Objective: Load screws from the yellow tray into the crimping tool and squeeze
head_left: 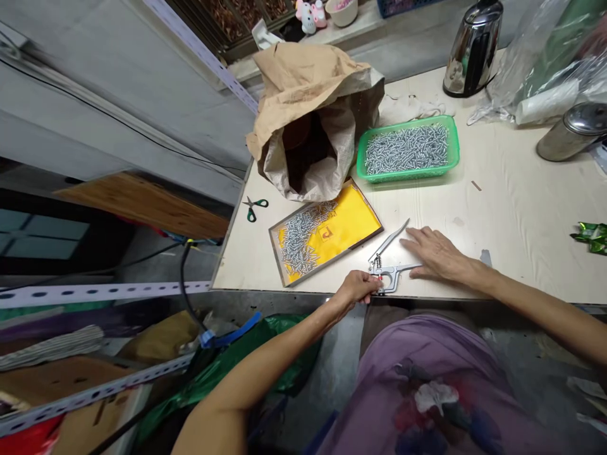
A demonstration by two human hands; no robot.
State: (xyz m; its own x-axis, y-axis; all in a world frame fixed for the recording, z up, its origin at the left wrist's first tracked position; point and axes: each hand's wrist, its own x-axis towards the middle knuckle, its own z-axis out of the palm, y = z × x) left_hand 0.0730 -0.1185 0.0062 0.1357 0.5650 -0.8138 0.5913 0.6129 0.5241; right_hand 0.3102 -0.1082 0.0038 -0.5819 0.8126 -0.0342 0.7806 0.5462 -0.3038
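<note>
Near the table's front edge lies a grey metal hand-plier tool [391, 279] with two spread handles and a small spring between them. My left hand [359, 286] pinches its head end, the fingertips partly hiding it. On the handle side, my right hand [435, 255] is open with fingers apart, its fingertips close to the handle ends; whether they touch cannot be made out. Left of the tool, a shallow box [353, 240] with a yellow bottom holds many small silvery metal pieces [300, 243], too small to name surely. More such pieces [408, 149] fill a green plastic basket [411, 175].
A large open brown paper sack [315, 76] stands behind the box. Green-handled scissors [253, 207] lie at the table's left edge. Toward the back right are a steel kettle [473, 50], a metal canister [571, 133] and clear plastic wrap [535, 79]. A green foil packet [592, 237] lies far right.
</note>
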